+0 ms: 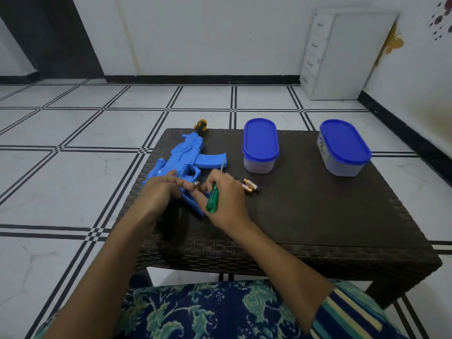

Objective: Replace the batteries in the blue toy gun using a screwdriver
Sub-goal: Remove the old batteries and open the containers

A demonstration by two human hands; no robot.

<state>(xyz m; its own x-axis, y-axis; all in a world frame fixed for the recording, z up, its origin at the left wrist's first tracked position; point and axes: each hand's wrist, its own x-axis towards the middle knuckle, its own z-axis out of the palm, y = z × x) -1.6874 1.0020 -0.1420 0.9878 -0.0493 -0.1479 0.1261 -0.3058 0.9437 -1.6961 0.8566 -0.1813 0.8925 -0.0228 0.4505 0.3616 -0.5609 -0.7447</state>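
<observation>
Gun (188,155): lies flat on the left part of the bench (318,216), with its muzzle away from us and its grip end toward us, under both hands.
Handling: we judge it to be light, hollow, hard plastic. It is stiff but smooth, so it may skate on the weave. Any small cover or screw would be the part most easily lost or cracked.
Where to hold: we would pin it by the body just above the grip, leaving the grip itself free to work on.
Left hand (156,192): its fingers (171,174) lie across the gun's body and the thumb closes from the near side, so it is clamped on the gun.
Right hand (227,199): wrapped round the green handle of the screwdriver (212,198), whose shaft points away from us. Its fingertips reach toward the grip.
Silver piece (196,183): sits between the 2 hands at the grip. We cannot tell whether it is a screw.
Batteries (250,188): on the bench just right of the right hand, apart from the gun.
Others: left tub (260,145) and right tub (344,148), both lidded, stand on the far side. A spare screwdriver (200,124) lies behind the muzzle.
</observation>
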